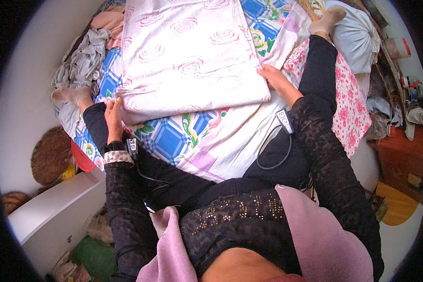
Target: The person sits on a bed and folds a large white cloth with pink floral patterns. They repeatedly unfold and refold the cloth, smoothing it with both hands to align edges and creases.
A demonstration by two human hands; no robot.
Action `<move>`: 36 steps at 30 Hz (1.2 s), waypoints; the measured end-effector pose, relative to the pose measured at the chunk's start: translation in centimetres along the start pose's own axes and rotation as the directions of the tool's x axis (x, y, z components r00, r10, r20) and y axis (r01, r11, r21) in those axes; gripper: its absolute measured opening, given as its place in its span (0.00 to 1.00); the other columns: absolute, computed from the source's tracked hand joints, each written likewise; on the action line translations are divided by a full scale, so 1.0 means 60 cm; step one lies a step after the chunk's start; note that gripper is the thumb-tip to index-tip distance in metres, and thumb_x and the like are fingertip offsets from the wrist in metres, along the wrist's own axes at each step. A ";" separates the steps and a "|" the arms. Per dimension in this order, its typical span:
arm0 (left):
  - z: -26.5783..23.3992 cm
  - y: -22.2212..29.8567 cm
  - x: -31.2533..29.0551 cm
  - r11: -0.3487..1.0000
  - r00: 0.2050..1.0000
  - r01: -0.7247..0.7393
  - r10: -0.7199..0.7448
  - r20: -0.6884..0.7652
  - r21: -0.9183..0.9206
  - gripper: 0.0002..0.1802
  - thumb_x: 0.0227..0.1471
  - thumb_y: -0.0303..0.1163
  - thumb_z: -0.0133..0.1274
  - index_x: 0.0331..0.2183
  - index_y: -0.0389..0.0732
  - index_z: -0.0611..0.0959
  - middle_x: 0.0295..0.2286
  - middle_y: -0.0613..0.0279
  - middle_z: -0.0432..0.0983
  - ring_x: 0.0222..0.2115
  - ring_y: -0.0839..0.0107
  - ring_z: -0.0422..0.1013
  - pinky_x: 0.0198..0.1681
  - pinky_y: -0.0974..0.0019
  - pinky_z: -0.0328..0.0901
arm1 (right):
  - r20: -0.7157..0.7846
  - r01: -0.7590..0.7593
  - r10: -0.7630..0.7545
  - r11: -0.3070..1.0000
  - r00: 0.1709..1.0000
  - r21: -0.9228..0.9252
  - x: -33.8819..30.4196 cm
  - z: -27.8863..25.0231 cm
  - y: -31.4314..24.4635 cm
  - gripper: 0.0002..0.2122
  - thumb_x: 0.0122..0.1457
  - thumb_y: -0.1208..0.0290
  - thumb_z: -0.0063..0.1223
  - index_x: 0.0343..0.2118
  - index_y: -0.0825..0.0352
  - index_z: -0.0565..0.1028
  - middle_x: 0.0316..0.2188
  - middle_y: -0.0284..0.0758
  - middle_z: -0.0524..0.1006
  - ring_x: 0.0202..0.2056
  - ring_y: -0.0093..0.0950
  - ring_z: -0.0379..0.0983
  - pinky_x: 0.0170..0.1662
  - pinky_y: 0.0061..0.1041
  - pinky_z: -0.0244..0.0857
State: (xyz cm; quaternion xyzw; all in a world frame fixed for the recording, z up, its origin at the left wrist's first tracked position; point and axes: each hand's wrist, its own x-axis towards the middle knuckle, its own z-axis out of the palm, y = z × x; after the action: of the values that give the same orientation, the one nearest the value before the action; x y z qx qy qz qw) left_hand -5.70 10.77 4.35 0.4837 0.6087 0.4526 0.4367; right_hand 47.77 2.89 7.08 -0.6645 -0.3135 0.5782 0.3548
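Note:
A white cloth with red rose outlines point(183, 51), likely a sheet, lies spread before me with its near end folded over in a band. My left hand point(113, 117) grips the band's left end, its fingertips at the cloth's edge. On the opposite side my right hand point(278, 82) pinches the right edge of the cloth, thumb and fingers together. Beneath the cloth lies a blue checked, flowered bedcover point(162, 136). A white and lilac cloth point(230, 145) runs slantwise under the near right corner.
My legs stretch out on both sides of the cloth. Crumpled grey clothes point(82, 58) lie at the far left. A pink-flowered cloth point(350, 105) and a tied white bundle point(355, 35) are on the right. Small devices with cables point(284, 121) hang by my wrists. A red-brown cabinet point(402, 157) stands at right.

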 end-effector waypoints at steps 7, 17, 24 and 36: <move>0.023 -0.005 0.006 0.990 0.990 0.142 -0.142 0.007 -0.025 0.16 0.51 0.33 0.53 0.42 0.36 0.78 0.35 0.67 0.75 0.33 0.77 0.68 0.39 0.75 0.61 | 0.220 0.296 -0.256 0.938 0.941 -0.178 0.002 0.018 -0.022 0.20 0.57 0.66 0.50 0.49 0.75 0.67 0.42 0.33 0.73 0.41 0.21 0.69 0.47 0.19 0.61; 0.056 -0.009 0.037 0.911 0.988 0.131 -0.085 -0.133 0.392 0.22 0.52 0.36 0.52 0.46 0.31 0.75 0.43 0.59 0.72 0.43 0.71 0.66 0.48 0.72 0.57 | -0.182 0.197 -0.277 0.910 0.944 -0.365 0.096 -0.021 0.031 0.16 0.56 0.63 0.50 0.38 0.72 0.73 0.32 0.37 0.77 0.34 0.28 0.73 0.39 0.24 0.64; 0.049 -0.044 0.050 0.952 1.000 0.010 -0.013 0.007 0.305 0.17 0.51 0.31 0.51 0.42 0.31 0.77 0.35 0.63 0.75 0.35 0.77 0.68 0.40 0.75 0.60 | -0.079 -0.066 0.090 0.960 0.993 0.271 0.102 -0.031 -0.020 0.18 0.59 0.58 0.48 0.39 0.71 0.75 0.33 0.37 0.77 0.36 0.25 0.72 0.42 0.22 0.64; 0.125 0.011 0.015 0.611 0.922 -0.161 0.372 -0.102 0.775 0.22 0.46 0.26 0.51 0.46 0.32 0.73 0.42 0.43 0.71 0.46 0.52 0.66 0.52 0.60 0.58 | -0.161 0.093 -0.164 0.922 0.973 -0.376 0.186 -0.040 -0.075 0.14 0.51 0.58 0.54 0.32 0.66 0.77 0.25 0.37 0.78 0.26 0.29 0.75 0.29 0.27 0.68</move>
State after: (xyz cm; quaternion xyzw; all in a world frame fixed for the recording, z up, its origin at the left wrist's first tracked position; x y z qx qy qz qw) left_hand 1.57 12.73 3.33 0.6445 0.7114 0.2770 0.0420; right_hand 51.60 14.35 4.95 -0.7488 -0.4233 0.4193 0.2904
